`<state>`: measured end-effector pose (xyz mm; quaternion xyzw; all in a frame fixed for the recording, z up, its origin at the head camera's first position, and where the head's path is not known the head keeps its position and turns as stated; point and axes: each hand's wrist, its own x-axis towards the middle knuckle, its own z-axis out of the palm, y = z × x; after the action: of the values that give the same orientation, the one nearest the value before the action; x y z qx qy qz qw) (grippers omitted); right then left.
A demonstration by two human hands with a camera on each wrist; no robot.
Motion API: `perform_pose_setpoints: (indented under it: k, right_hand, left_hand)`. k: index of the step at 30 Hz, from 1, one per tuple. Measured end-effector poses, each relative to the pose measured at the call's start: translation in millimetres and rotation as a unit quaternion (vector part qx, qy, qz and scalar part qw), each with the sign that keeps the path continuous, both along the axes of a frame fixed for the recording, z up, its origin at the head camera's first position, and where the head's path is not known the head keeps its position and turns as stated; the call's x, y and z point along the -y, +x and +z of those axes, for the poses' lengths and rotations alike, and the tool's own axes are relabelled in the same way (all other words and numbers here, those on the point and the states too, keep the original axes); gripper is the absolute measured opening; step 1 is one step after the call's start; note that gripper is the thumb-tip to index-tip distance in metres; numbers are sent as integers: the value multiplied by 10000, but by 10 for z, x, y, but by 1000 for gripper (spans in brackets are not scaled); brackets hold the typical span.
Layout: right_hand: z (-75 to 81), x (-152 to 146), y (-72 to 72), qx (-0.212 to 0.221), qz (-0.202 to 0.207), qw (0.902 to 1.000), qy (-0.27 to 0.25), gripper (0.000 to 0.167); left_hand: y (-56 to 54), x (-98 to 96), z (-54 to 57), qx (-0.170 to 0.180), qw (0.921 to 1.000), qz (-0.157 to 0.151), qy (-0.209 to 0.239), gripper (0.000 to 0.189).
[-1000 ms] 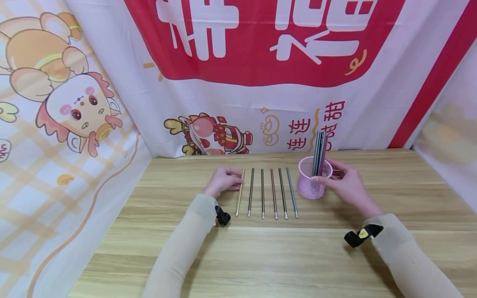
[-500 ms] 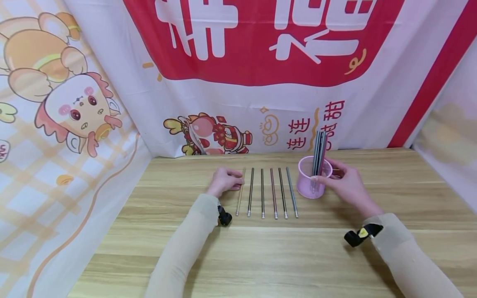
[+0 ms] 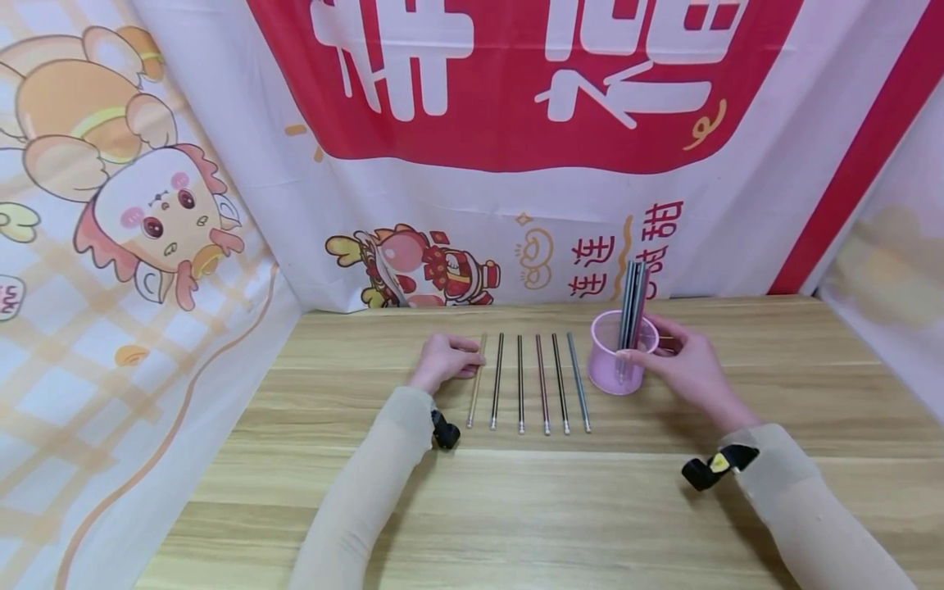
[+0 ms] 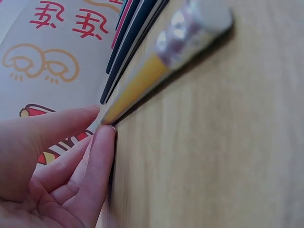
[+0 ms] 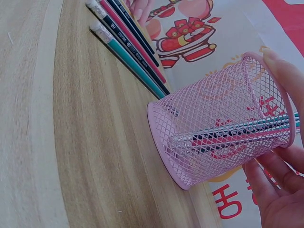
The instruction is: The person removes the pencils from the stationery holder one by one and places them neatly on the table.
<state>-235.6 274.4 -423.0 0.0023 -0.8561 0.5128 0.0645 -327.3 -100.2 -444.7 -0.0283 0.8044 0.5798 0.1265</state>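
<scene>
A yellow pencil [image 3: 474, 401] with a white eraser lies at the left end of a row of several pencils on the table, erasers toward me. My left hand [image 3: 445, 360] has its thumb and fingertips at this pencil's far part; in the left wrist view the thumb and forefinger pinch the yellow pencil [image 4: 142, 80], whose far tip is hidden. To the right of the row stands a pink mesh pencil holder [image 3: 605, 375], upright, with several pencils [image 3: 630, 307] in it. My right hand [image 3: 686, 365] grips its rim from the right, thumb in front; in the right wrist view, fingers hold the mesh holder [image 5: 213, 95].
Beside the yellow pencil lie black pencils [image 3: 520, 385], a dark red pencil [image 3: 542, 385] and a blue-green pencil [image 3: 579, 385], spaced apart. The wooden table [image 3: 560, 516] ends at a printed cloth [image 3: 457, 197] hanging behind, with another cloth [image 3: 170, 352] along the left.
My left hand has shifted very slightly right at the yellow pencil. The right hand, holder and other pencils stay where they were.
</scene>
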Motion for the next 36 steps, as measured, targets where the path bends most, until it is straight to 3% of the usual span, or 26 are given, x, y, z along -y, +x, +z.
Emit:
perform_pose_setpoints:
  k: [8,16,25,36]
  right_hand:
    - [-7,5,-2,8,4,10000,-6,86]
    - [-19,-11,-7,43,-5,10000,-44,87]
    - [-48,-3,-22,-122,2,9999,-2,87]
    - [-55,-13,-24,-151,-8,9999,-14,91]
  left_hand:
    - [7,68,17,-131,9998,95,109,33]
    - [-16,-14,172,-642,9970,429,48,35]
    - [-8,-419,365,-1210,9912,159,515,40]
    - [92,-1033,579,-1737,9837,-281,364,33]
